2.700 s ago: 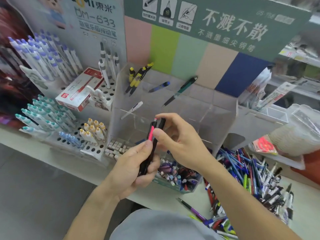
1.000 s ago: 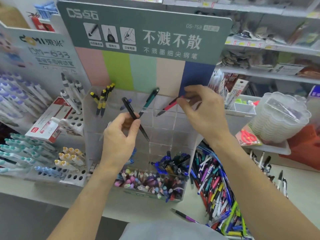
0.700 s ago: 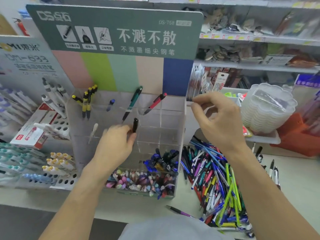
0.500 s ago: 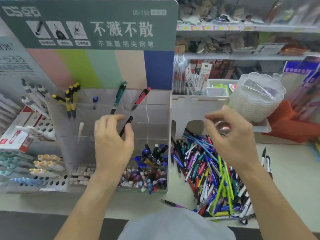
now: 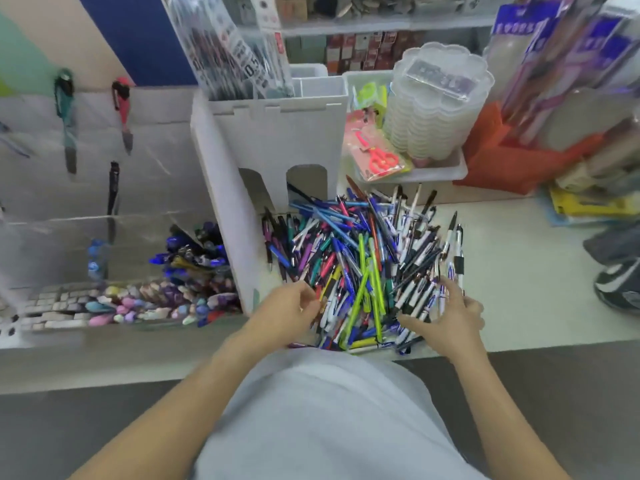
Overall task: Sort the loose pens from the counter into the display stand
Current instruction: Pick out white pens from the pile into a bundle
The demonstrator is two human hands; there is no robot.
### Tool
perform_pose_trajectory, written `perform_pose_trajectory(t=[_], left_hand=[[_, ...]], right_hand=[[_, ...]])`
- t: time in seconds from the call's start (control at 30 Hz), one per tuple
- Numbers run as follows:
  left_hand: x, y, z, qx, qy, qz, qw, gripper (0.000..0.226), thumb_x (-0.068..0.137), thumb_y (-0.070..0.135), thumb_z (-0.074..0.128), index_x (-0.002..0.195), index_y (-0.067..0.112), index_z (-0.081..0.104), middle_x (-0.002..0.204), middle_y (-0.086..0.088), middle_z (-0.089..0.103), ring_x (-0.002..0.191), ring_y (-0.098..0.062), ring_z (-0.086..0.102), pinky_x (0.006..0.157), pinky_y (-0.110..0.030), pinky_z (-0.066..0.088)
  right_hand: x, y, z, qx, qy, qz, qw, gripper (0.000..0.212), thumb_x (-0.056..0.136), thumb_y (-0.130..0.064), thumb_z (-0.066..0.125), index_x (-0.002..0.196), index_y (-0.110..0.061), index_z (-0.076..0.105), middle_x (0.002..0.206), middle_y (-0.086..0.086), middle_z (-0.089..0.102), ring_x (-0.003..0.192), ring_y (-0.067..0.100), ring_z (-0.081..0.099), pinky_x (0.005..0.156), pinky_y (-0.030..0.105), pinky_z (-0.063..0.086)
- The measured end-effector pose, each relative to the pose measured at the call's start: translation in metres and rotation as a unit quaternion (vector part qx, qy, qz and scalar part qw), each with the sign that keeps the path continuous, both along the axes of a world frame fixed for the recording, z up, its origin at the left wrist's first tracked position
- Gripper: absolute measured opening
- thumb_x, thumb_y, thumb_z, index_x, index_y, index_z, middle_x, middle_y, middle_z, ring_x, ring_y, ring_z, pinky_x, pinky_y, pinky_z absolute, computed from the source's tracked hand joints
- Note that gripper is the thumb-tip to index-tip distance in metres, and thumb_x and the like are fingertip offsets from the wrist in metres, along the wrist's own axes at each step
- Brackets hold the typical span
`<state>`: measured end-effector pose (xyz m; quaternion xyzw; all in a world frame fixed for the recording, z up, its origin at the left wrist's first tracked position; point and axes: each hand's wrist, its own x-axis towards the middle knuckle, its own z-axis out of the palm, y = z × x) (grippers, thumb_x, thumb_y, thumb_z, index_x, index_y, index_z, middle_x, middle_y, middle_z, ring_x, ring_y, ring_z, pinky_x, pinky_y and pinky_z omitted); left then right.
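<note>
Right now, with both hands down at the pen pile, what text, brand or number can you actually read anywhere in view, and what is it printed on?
"0.5": on the clear hanging refill packets standing in the white cardboard stand.
Remaining print on those packets: too blurred to read.
Blue and purple packages at upper right: characters present, blurred, unreadable.
Label under the lid of the clear container stack: unreadable.
Barrels in the loose pen pile: printing too small to read.

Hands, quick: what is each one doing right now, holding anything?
Left hand: at the near left edge of the pen pile, fingers curled; any grip cannot be told.
Right hand: open, fingers spread on the pile.
</note>
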<state>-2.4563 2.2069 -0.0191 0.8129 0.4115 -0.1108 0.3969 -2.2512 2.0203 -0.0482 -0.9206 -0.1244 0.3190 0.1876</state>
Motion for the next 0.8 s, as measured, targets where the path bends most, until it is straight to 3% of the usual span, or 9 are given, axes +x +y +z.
perform_pose_trajectory(t=[0.1,0.2,0.27,0.33,0.4,0.47,0.6,0.7,0.8], left_hand=[[0.010,-0.002,-0.015,0.006,0.069,0.055,0.996,0.034,0.095,0.040,0.060,0.115,0.012,0.057,0.104,-0.003,0.057,0.096,-0.021,0.057,0.075,-0.028,0.041],[0.024,-0.010,-0.022,-0.053,0.080,0.094,0.991,0.029,0.093,0.041,0.065,0.082,0.019,0.050,0.088,-0.004,0.054,0.079,-0.020,0.054,0.066,-0.029,0.040],[0.035,-0.015,-0.028,-0.093,0.073,0.126,0.985,0.041,0.089,0.043,0.070,0.072,0.022,0.040,0.071,0.000,0.049,0.064,-0.016,0.047,0.058,-0.029,0.037],[0.044,-0.019,-0.030,-0.100,0.098,0.124,0.982,0.047,0.083,0.054,0.072,0.086,0.012,0.051,0.078,-0.011,0.056,0.061,-0.016,0.049,0.056,-0.031,0.037],[0.053,-0.025,-0.034,-0.077,0.135,0.104,0.982,0.073,0.083,0.060,0.069,0.118,-0.001,0.050,0.118,-0.026,0.057,0.088,-0.030,0.062,0.067,-0.037,0.046],[0.059,-0.031,-0.034,-0.026,0.126,0.102,0.986,0.078,0.086,0.055,0.068,0.132,-0.001,0.042,0.133,-0.025,0.048,0.110,-0.035,0.057,0.086,-0.042,0.049],[0.071,-0.039,-0.032,0.066,0.035,0.101,0.992,0.076,0.086,0.053,0.069,0.140,0.008,0.039,0.135,-0.009,0.044,0.125,-0.024,0.044,0.105,-0.039,0.041],[0.085,-0.039,-0.034,0.066,0.075,0.049,0.994,0.080,0.084,0.061,0.066,0.138,0.008,0.041,0.133,-0.008,0.043,0.128,-0.025,0.041,0.106,-0.039,0.039],[0.097,-0.035,-0.034,0.040,0.089,0.065,0.993,0.075,0.082,0.062,0.070,0.129,0.010,0.044,0.126,-0.006,0.046,0.118,-0.023,0.047,0.093,-0.035,0.042]], right_hand=[[0.010,-0.015,-0.013,-0.043,0.041,-0.028,0.998,0.130,0.062,-0.049,0.094,0.159,-0.022,0.011,0.151,0.022,0.016,0.137,0.043,0.027,0.113,0.052,0.034],[0.012,-0.021,-0.024,-0.041,0.068,-0.042,0.996,0.135,0.061,-0.044,0.096,0.158,-0.008,0.008,0.148,0.022,0.017,0.138,0.042,0.027,0.111,0.047,0.036],[0.013,-0.016,-0.029,-0.005,0.076,-0.037,0.996,0.134,0.062,-0.038,0.097,0.156,-0.003,0.009,0.144,0.019,0.019,0.135,0.038,0.033,0.110,0.041,0.038],[0.011,-0.008,-0.033,0.034,0.084,-0.029,0.995,0.129,0.064,-0.031,0.097,0.156,-0.003,0.010,0.142,0.016,0.021,0.132,0.036,0.038,0.110,0.039,0.038],[0.011,0.000,-0.035,0.067,0.099,-0.016,0.993,0.124,0.067,-0.026,0.095,0.157,-0.007,0.011,0.145,0.014,0.022,0.133,0.034,0.041,0.112,0.037,0.035],[0.014,0.003,-0.035,0.098,0.102,-0.016,0.990,0.116,0.069,-0.023,0.093,0.155,-0.008,0.017,0.145,0.013,0.026,0.131,0.031,0.044,0.111,0.035,0.035],[0.025,-0.003,-0.042,0.128,0.115,-0.099,0.980,0.092,0.068,-0.024,0.094,0.140,-0.008,0.039,0.130,0.010,0.055,0.111,0.025,0.060,0.097,0.036,0.050],[0.028,-0.005,-0.055,0.150,0.192,-0.167,0.955,0.067,0.061,-0.031,0.095,0.115,-0.007,0.063,0.108,0.011,0.073,0.094,0.026,0.072,0.092,0.049,0.058],[0.026,0.002,-0.060,0.148,0.196,-0.112,0.963,0.024,0.078,-0.027,0.084,0.098,-0.016,0.073,0.094,0.000,0.078,0.088,0.020,0.074,0.089,0.046,0.059]])
